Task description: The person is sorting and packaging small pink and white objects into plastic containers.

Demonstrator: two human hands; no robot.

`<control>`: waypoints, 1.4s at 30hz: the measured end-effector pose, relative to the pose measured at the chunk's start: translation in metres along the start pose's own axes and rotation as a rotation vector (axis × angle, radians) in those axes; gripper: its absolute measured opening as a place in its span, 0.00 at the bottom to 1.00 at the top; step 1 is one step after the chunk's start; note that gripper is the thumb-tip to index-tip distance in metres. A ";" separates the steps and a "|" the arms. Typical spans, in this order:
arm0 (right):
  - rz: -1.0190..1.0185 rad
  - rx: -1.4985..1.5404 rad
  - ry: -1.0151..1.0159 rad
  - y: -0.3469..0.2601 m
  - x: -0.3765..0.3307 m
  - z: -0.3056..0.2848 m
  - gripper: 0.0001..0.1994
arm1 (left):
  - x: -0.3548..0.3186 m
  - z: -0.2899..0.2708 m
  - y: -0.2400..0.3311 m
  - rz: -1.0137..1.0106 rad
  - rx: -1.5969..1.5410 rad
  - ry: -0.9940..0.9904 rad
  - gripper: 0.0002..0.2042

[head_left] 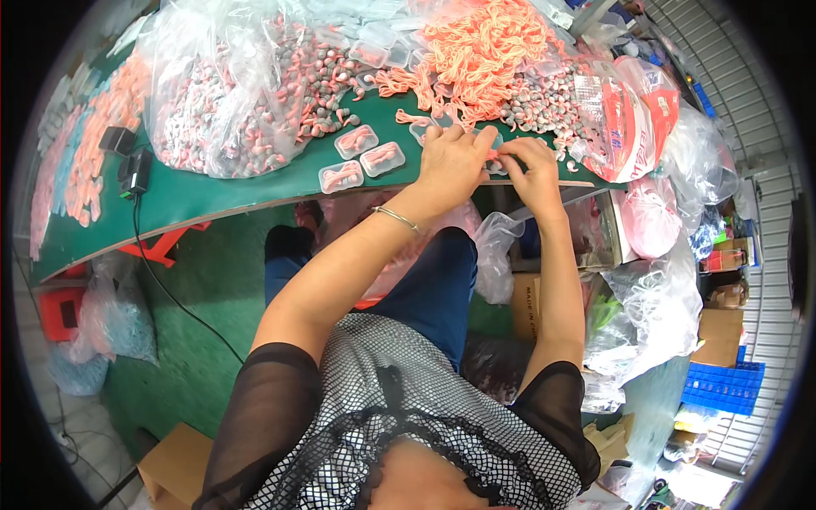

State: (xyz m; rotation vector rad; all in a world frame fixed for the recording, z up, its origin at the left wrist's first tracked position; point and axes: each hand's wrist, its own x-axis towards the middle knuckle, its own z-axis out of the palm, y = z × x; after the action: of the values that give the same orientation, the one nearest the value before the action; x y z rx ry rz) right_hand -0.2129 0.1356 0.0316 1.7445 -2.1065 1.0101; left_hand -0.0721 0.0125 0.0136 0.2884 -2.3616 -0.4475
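Over the front edge of the green table, my left hand (452, 161) and my right hand (535, 174) meet at the fingertips. Between them shows part of a small clear plastic case (494, 167) with a bit of orange in it. The left fingers are curled down around the case and hide most of it. My right thumb and fingers are pinched together at its right side; what exactly they hold is too small to tell. Left of my hands lie three clear cases (382, 159) filled with coiled orange cord. Another case (419, 129) is partly hidden behind my left hand.
A heap of orange cords (489, 51) lies at the back. Small grey-and-pink pieces (544, 109) are piled beside it, and more fill a large clear bag (225, 110) at left. A red-and-white bag (625, 115) stands right. A black box with cable (134, 172) sits far left.
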 end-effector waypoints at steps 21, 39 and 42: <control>0.119 0.003 -0.034 0.016 0.018 0.007 0.11 | 0.002 -0.003 0.005 0.028 0.028 0.051 0.26; 0.149 0.271 -0.007 -0.065 -0.017 0.001 0.11 | -0.014 -0.051 -0.017 0.275 -0.119 0.019 0.11; -0.063 0.275 -0.014 -0.089 0.000 0.018 0.12 | -0.032 -0.097 -0.027 0.216 -0.063 0.000 0.10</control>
State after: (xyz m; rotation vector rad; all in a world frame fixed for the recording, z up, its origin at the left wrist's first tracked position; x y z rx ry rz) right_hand -0.1251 0.1196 0.0505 1.9312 -1.9836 1.3258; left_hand 0.0196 -0.0245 0.0504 0.0030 -2.3417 -0.4167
